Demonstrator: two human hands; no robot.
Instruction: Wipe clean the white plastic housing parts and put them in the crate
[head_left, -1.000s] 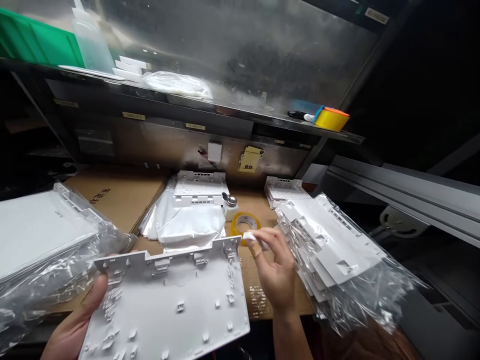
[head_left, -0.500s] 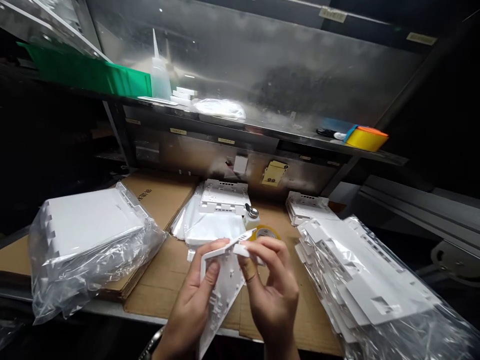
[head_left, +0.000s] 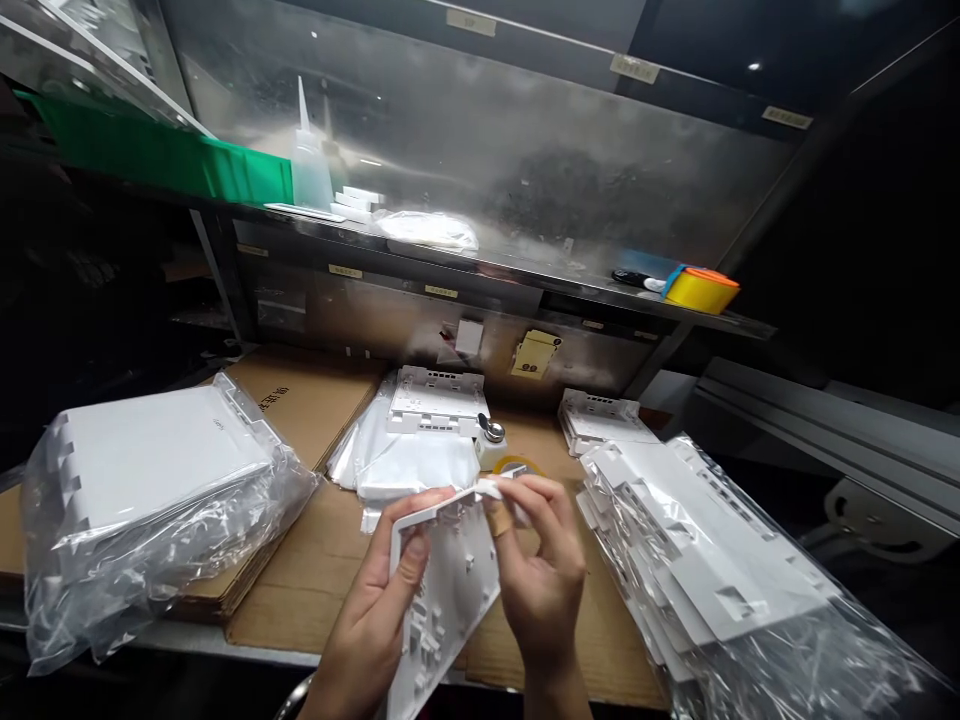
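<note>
My left hand [head_left: 382,600] is closed on a white plastic housing panel [head_left: 450,590], thumb on its inner face and fingers behind the left edge. The panel is tilted up, its ribbed inner side with small posts facing me. At its top edge, my right hand [head_left: 544,560] pinches a small white wad, seemingly a folded cloth [head_left: 489,488], between thumb and fingers and presses it against the rim. A tan wrap covers part of the right thumb. The fingers partly hide the wad.
Bagged white panels lie left [head_left: 165,450] and right [head_left: 750,570]. Behind my hands are a plastic-bag stack [head_left: 420,460], a white panel [head_left: 439,400], a metal-topped dispenser bottle [head_left: 491,445] and a tape roll [head_left: 517,466]. More panels [head_left: 607,420] sit back right, below a metal shelf [head_left: 525,272].
My right hand and the white wad have come down onto the panel's top rim. The panel has turned, showing more of its inner face. The whole view has shifted slightly.
</note>
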